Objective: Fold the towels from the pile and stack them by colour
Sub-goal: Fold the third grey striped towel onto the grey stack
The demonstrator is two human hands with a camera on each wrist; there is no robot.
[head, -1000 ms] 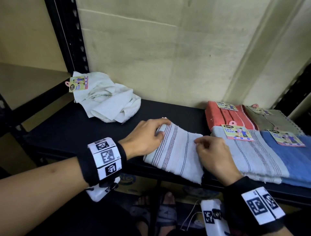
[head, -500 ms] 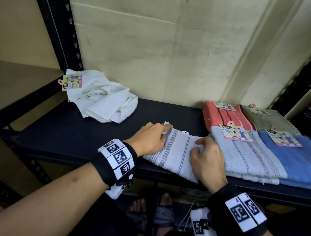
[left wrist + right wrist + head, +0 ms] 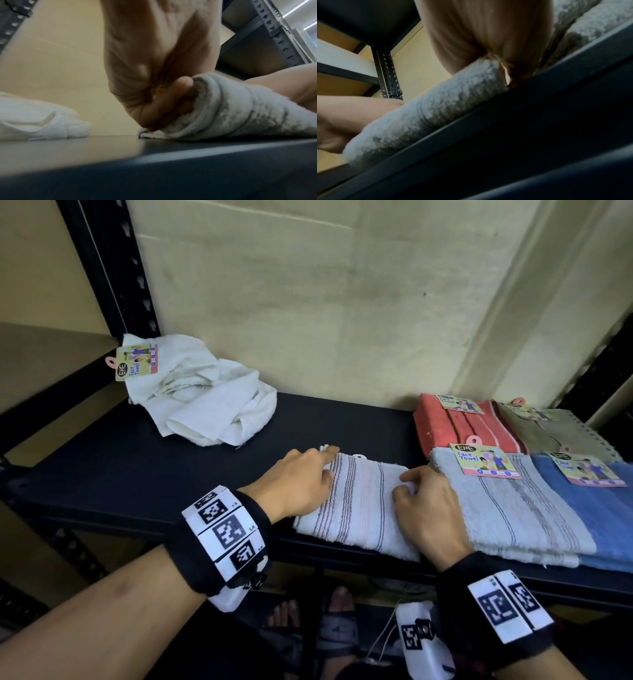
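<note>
Two hands on one striped white towel (image 3: pixel 356 505) at the shelf's (image 3: pixel 137 474) front edge, left hand (image 3: pixel 298 487) gripping its left end, right hand (image 3: pixel 428 508) pinching its right, four folded towels (image 3: pixel 513 474) in the right corner, one crumpled white pile (image 3: pixel 212 402) back-left.

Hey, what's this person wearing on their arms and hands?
Both forearms are bare, with no sleeves or gloves. The left hand and right hand each have a wide black wristband carrying white panels printed with black square code markers. A small white camera unit hangs under each wrist, and a thin cable trails near the right one.

Black wristbands (image 3: pixel 236 546) — white coded tags, sandals (image 3: pixel 337 635)
</note>
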